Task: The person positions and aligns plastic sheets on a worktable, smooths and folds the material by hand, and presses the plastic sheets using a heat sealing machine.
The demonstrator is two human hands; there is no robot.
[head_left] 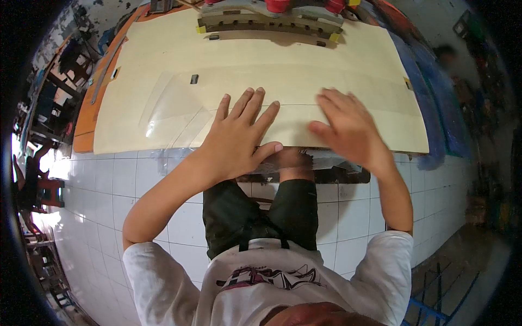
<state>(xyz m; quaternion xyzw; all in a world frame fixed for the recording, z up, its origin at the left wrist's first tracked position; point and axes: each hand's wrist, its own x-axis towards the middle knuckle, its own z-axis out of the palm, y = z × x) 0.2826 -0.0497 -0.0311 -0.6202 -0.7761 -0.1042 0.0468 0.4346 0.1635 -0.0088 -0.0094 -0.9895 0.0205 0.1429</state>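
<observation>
My left hand (239, 133) lies with its fingers spread on a cream-coloured sheet (348, 54) that covers the table. My right hand (350, 127) is over the same sheet, further right; its fingers are stretched out and slightly blurred, and whether it touches the surface I cannot tell. A thin line runs across the sheet between the two hands. To the left of my left hand is a clear plastic film (168, 111), shiny and partly folded. A small dark block (194, 79) sits beyond it. Neither hand holds anything that I can see.
At the far edge stands a heavy metal frame (272, 23) with red parts on top and yellow corner pieces. A metal ruler-like strip (106, 70) lies on the orange board (84, 125) at left. Blue material (429, 103) hangs at right. White floor tiles (130, 179) show below.
</observation>
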